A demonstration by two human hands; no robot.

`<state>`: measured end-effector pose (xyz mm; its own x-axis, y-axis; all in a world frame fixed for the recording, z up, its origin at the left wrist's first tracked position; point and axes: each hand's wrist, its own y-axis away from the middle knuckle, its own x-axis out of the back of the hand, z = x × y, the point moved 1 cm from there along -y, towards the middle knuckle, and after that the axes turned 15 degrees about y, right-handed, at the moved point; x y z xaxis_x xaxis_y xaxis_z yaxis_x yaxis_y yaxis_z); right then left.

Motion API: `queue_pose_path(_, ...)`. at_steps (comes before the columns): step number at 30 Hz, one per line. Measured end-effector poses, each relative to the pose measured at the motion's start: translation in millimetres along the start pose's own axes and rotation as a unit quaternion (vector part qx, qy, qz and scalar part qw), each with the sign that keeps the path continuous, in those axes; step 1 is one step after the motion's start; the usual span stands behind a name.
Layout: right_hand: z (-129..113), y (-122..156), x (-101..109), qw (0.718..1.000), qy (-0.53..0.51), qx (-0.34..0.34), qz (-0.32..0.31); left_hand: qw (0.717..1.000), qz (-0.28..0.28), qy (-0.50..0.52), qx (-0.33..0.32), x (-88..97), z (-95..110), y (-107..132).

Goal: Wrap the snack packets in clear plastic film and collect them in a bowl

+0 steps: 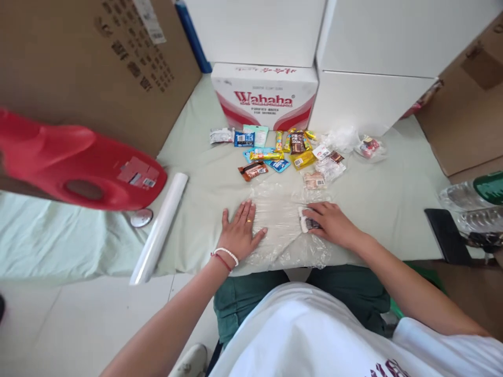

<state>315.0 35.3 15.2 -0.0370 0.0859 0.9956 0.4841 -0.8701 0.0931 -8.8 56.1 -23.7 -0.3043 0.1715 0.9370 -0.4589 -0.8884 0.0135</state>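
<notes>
My left hand (239, 230) lies flat with its fingers spread on a sheet of clear plastic wrap (280, 220) that is spread on the pale green cloth (204, 178). On the sheet's right side, my right hand (332, 222) covers a small white and dark packet (306, 220), fingers curled over it. Beyond the sheet lies a scatter of several small snack packets (275, 152) in blue, yellow, brown and orange.
A roll of clear wrap (159, 230) lies at the left, next to a red plastic object (78, 162) and a small round metal lid (141, 218). A Wahaha carton (264, 94), white boxes and brown cardboard boxes (98, 57) stand behind. A black phone (446, 235) and bottles (471, 204) are at the right.
</notes>
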Motion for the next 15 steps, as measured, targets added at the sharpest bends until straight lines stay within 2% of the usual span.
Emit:
queue_pose_path(2,21,8,7,0.998,-0.022,-0.055,0.015,1.0,0.003,0.007,0.0,-0.1,0,0)
queue_pose_path(4,37,10,21,0.991,-0.068,-0.099,0.063,1.0,0.007,0.012,0.0,-0.2,0,1)
queue_pose_path(7,37,3,51,0.972,-0.118,-0.132,0.154,1.0,0.009,0.012,0.0,-0.5,-1,1)
queue_pose_path(9,19,-8,67,0.969,-0.123,-0.109,0.183,1.0,0.01,0.01,-0.001,-1.0,-1,1)
queue_pose_path(11,-8,-25,71,0.976,-0.111,-0.069,0.173,1.0,0.009,0.009,-0.002,-1.5,-2,1)
queue_pose_path(13,-36,-43,62,0.986,-0.08,-0.048,0.134,1.0,0.009,0.009,-0.002,-2.1,-2,1)
queue_pose_path(15,-60,-56,43,0.995,-0.043,-0.034,0.087,1.0,0.012,0.01,-0.001,-2.4,-2,0)
